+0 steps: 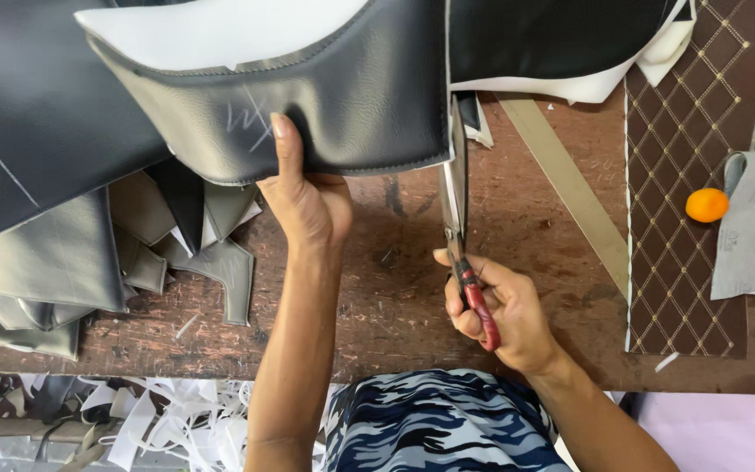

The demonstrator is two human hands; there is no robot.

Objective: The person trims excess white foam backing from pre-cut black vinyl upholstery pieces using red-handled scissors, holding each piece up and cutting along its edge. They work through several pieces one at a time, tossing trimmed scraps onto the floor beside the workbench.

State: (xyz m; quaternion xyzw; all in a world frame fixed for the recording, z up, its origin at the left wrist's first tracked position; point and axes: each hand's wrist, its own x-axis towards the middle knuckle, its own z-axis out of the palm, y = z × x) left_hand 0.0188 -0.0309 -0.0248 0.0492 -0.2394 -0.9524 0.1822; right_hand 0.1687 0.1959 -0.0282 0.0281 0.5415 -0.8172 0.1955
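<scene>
We have the dark grey leatherette panel (325, 105) lifted off the desk (395, 288), and our left hand (308, 205) pinches its stitched lower edge, thumb up over the chalk mark, fingers tucked behind. Our right hand (504, 310) is wrapped tight round the red handles of the scissors (458, 218), blades pointing away from us and running up the panel's right edge, just to the right of the left grip. From here we cannot tell how far the blades gape; they look close to shut against the edge.

To cut cleanly, we judge the panel should stay taut between pinch and blades, with the blades following the edge beside the white foam backing (570, 87) and well clear of the seam. Left of the holding hand sits a heap of grey offcuts (89, 271); well to the right of the scissor hand lie a brown quilted sheet (683, 175) and a small orange ball (707, 204).
</scene>
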